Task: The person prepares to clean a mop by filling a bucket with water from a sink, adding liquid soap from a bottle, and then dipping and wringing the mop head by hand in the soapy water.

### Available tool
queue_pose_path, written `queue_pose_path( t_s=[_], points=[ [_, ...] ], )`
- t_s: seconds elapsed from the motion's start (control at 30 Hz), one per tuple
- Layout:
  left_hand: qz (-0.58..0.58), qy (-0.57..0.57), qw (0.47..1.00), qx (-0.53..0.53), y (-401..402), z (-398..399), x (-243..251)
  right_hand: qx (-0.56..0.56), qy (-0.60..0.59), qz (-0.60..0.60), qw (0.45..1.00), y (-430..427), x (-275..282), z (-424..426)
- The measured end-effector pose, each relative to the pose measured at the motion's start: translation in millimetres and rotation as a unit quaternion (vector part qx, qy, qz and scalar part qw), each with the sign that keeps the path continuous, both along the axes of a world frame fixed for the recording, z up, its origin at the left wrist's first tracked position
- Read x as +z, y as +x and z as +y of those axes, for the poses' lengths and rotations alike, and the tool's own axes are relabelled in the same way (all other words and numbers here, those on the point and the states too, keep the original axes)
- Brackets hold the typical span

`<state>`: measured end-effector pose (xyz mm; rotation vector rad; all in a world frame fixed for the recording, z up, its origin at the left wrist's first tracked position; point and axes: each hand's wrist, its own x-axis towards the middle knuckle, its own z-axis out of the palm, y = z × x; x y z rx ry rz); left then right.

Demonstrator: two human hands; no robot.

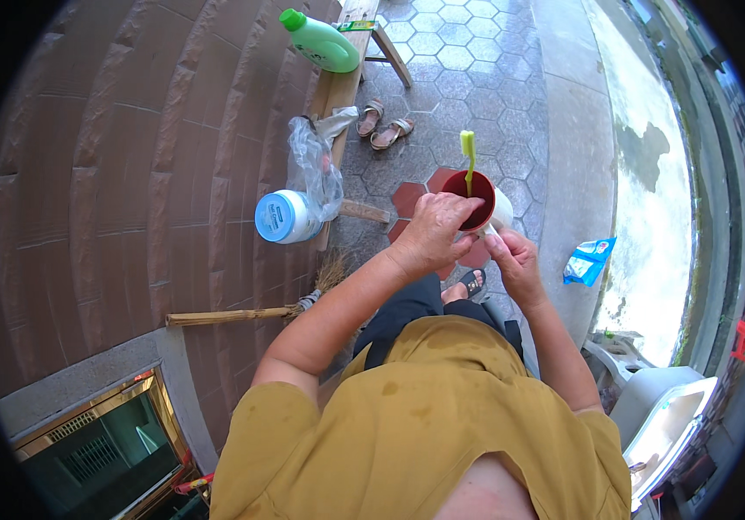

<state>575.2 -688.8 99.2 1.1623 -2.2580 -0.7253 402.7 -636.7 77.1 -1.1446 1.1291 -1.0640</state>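
Note:
A mug (pixel 451 185), red inside and pale outside, is held in front of my body with its mouth tilted up towards me. A yellow-green toothbrush (pixel 468 153) stands in it, its bristled head above the rim. My left hand (pixel 436 224) is at the near rim, fingertips reaching inside and thumb outside. On the other side, my right hand (pixel 516 260) grips the pale handle (pixel 490 231). The fingertips inside the mug are partly hidden. Just behind the mug, a white rounded surface (pixel 503 201) shows; I cannot tell whether it belongs to the mug.
A wooden bench (pixel 340 91) along the tiled wall carries a green detergent bottle (pixel 325 45), a clear plastic bag (pixel 314 169) and a blue-lidded tub (pixel 284 218). Sandals (pixel 382 127) lie beside it. A straw broom (pixel 242 316), blue packet (pixel 589 261) and white sink (pixel 655 403) are nearby.

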Motion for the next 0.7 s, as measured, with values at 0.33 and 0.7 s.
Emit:
queue_pose_path(
  t_s=[0.33, 0.7],
  points=[
    [-0.123, -0.056, 0.991, -0.015, 89.1, -143.8, -60.0, -0.089, -0.089, 0.265, 0.956, 37.0, -38.5, -120.3],
    [-0.355, 0.021, 0.920, 0.162, 240.0, -306.2, -173.6, -0.196, 0.409, 0.310, 0.836, -73.3, -152.4, 27.6]
  ],
)
